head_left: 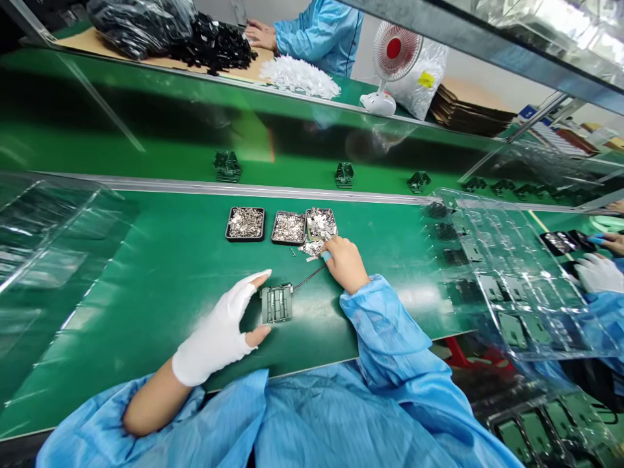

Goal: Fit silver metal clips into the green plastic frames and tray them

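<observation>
A small grey-green part (277, 303) with several slots, perhaps a metal casing, lies on the green bench. Around its left side curves my left hand (217, 328) in a white fingerless-tipped glove, thumb and forefinger apart, with a gap to the part. A thin dark rod (309, 277) runs from the part's upper right corner toward my right hand (345, 263). That hand, ungloved with blue finger covers, has its fingertips pinched at a loose heap of small silvery metal pieces (311, 249); what they hold is hidden.
Three small black trays of metal pieces, a left tray (245, 238), middle tray (288, 242) and right tray (333, 224), stand beyond my hands. Similar parts (344, 174) line the strip behind. A clear plastic tray (541, 273) is at right, near a co-worker's gloved hand (600, 273).
</observation>
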A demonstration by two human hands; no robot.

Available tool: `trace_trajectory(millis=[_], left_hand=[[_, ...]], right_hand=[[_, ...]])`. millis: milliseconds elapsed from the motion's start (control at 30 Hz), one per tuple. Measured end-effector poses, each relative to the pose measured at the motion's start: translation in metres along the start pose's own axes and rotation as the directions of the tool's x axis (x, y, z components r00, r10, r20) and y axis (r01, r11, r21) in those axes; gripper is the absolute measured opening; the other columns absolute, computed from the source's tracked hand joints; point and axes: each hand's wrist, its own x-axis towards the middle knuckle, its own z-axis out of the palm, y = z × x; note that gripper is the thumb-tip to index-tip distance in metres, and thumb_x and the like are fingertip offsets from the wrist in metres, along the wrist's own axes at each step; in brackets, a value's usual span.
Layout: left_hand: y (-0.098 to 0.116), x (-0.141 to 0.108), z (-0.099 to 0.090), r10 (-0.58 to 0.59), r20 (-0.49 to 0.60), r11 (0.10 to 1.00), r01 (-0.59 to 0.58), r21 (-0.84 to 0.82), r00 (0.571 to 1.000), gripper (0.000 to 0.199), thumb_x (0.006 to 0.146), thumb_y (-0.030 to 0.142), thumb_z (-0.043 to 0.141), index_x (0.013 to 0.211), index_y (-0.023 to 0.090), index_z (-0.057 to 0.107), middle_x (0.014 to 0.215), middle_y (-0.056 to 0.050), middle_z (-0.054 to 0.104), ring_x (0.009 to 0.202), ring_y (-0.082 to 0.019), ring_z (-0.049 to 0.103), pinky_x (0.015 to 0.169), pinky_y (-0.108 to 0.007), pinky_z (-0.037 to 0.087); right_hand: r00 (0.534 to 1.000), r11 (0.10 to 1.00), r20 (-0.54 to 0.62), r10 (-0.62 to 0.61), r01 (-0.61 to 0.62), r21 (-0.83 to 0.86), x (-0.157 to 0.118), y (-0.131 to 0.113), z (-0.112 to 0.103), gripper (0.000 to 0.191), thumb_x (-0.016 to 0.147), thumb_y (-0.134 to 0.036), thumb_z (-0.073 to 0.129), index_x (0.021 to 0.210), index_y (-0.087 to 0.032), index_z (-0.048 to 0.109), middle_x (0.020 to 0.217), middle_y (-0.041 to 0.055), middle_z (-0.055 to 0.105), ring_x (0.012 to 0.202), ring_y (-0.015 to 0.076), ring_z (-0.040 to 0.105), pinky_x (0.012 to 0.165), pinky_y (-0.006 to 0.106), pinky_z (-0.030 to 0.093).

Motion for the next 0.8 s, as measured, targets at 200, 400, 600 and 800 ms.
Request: trace_trajectory(millis=[200,400,600,800], left_hand=[[0.013,0.022,-0.017,-0.048,-0.213,0.998,0.053,0.018,0.976,0.027,0.091,0.035,0.044,0.100,0.018,0.062,0.101,-0.007,0.067,0.096,-0.020,0.063,0.088,-0.034,0.050],[0.031,0.044,-0.015,0.036,-0.248,0.995,-0.058,-0.083,0.968,0.033,0.092,0.034,0.042,0.073,0.017,0.062,0.075,-0.003,0.064,0.070,-0.015,0.059,0.066,-0.026,0.048],[0.027,0.041,-0.014,0.162,-0.211,0.946,-0.091,0.310,0.964,0.032,0.089,0.025,0.043,0.061,0.017,0.057,0.060,-0.004,0.058,0.059,-0.017,0.053,0.058,-0.030,0.038],[0.020,0.034,-0.011,0.140,-0.232,0.952,-0.066,0.299,0.963,0.029,0.089,0.029,0.044,0.070,0.016,0.061,0.070,-0.006,0.064,0.067,-0.020,0.059,0.064,-0.033,0.042]], right_hand=[[0.997,0.643,-0.077,-0.016,0.069,0.763,-0.007,-0.035,-0.006,0.010,0.084,-0.026,0.053,0.083,-0.019,0.059,0.086,0.0016,0.062,0.082,0.0149,0.057,0.079,0.030,0.045],[0.978,0.288,-0.092,-0.187,0.144,0.947,-0.019,-0.085,0.006,0.014,0.080,-0.035,0.065,0.078,-0.022,0.065,0.097,0.0041,0.061,0.097,0.0171,0.057,0.089,0.034,0.045],[0.971,0.544,-0.119,-0.208,0.216,0.811,-0.025,-0.080,0.003,0.010,0.084,-0.028,0.059,0.086,-0.022,0.067,0.086,0.0028,0.064,0.083,0.0160,0.059,0.079,0.032,0.047],[0.963,0.733,-0.139,-0.232,0.267,0.626,-0.027,-0.076,0.006,0.010,0.086,-0.022,0.054,0.080,-0.021,0.062,0.077,-0.0004,0.065,0.076,0.0147,0.059,0.093,0.036,0.043]])
